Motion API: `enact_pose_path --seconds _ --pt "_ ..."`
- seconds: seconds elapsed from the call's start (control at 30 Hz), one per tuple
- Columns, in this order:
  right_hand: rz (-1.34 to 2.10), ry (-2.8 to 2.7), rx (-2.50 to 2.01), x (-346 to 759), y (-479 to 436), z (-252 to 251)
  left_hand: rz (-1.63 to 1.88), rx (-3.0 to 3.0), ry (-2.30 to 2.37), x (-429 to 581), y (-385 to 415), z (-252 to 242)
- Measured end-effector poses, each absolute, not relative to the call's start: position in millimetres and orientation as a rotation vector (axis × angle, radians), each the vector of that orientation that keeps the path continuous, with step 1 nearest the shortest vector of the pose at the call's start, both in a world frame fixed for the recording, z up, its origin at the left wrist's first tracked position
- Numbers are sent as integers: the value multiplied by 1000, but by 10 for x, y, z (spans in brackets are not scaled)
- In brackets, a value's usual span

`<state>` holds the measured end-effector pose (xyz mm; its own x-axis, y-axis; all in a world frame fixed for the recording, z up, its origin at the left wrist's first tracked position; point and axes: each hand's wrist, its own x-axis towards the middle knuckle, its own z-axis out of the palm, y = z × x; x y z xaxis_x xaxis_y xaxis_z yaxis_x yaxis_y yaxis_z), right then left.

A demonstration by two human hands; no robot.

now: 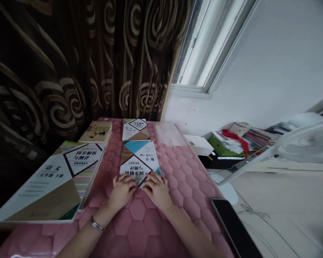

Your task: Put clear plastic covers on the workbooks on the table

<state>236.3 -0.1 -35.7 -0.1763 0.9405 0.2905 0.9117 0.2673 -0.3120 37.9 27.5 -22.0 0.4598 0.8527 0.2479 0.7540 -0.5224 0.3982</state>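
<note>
Two open hands | left hand (pixel 121 191), right hand (pixel 158 191) flat | both resting on maths workbook (pixel 138 154)

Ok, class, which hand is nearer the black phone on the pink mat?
Right hand: it rests on the maths workbook, left of the phone. The left hand rests there too, farther off, beyond the right hand.

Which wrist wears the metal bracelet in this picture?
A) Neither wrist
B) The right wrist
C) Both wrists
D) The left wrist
D. The metal bracelet sits on the left wrist, while the right wrist shows bare.
</note>
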Motion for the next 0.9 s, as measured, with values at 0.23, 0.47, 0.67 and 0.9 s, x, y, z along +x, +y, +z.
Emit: enact_pose_path --seconds 0.23,0.47,0.67,0.9 --pt "116 -2060 -1826 2972 -111 -416 747 2470 1448 -191 361 -350" --pt "290 -1964 -1806 3059 -73 -405 803 2388 1391 -246 371 -396" --pt "412 -1821 -1977 2937 521 -130 628 2184 1705 -8 534 -171" --pt "334 -1748 -2097 2796 1161 -37 379 1965 1973 236 807 -64"
